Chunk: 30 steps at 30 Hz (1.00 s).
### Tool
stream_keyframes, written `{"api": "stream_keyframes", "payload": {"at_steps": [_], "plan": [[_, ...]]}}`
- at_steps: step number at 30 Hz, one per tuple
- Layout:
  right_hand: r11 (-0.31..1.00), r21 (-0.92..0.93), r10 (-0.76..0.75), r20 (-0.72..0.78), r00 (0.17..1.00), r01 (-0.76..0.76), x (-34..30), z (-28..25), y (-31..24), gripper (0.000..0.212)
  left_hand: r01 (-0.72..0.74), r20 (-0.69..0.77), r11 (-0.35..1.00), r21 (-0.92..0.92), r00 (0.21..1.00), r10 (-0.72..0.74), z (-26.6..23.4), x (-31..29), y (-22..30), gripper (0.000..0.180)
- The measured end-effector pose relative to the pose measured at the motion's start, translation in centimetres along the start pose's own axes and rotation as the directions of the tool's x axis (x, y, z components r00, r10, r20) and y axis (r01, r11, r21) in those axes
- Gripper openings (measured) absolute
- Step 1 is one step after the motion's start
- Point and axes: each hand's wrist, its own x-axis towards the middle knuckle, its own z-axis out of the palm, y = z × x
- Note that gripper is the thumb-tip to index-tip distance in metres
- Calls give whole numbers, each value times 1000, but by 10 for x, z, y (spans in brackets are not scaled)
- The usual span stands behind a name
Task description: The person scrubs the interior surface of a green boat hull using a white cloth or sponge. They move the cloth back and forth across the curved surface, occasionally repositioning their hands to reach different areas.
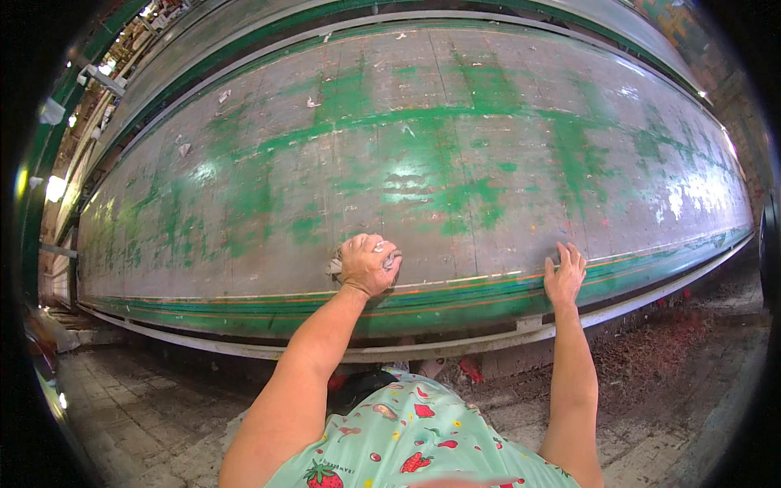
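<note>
A long table (285, 171) with worn green and grey paint stretches out in front of me. Near its front edge, my left hand (368, 264) is closed around a crumpled whitish wad (389, 259). Bits of the wad stick out between the fingers and beside the hand; whether it is cloth or paper I cannot make out. Farther right, my right hand (565, 276) is over the striped front edge, with nothing in it and its fingers apart, slightly bent. Its fingertips are at the table's surface.
Small pale scraps (312, 102) lie on the table's far left part. A metal rail (455, 351) runs along the front, between the table and my body. Behind stands another long table (268, 28). Reddish debris (659, 358) covers the floor at the right.
</note>
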Motion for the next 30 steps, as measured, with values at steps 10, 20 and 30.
{"api": "stream_keyframes", "payload": {"at_steps": [10,20,30], "plan": [[985,-170,-14,38,999,20,19,29,-6,66,-29,-64,997,76,997,34,66,202,-110,28],[992,-124,0,41,999,5,23,21,-16,71,284,-66,882,376,958,-280,113,385,-200,40],[995,-101,7,20,1000,-5,27,23,-17,75,113,53,950,291,990,-134,175,353,90,39]]}}
